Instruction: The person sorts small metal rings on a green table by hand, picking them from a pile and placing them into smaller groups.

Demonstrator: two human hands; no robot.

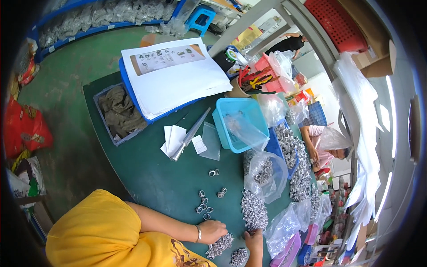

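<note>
The left hand [212,232] is curled, knuckles up, beside a low pile of silvery ring-shaped metal pieces [220,246]; the right hand [254,241], fingers bent, touches the near end of a long silvery metal heap [254,211] — I cannot tell whether either grips a piece. Loose silvery metal rings [204,200] lie beyond the left hand, probably spaced to keep them separate. Their openings face various ways, with no clear long axis; the heap's runs away from the right hand.
</note>
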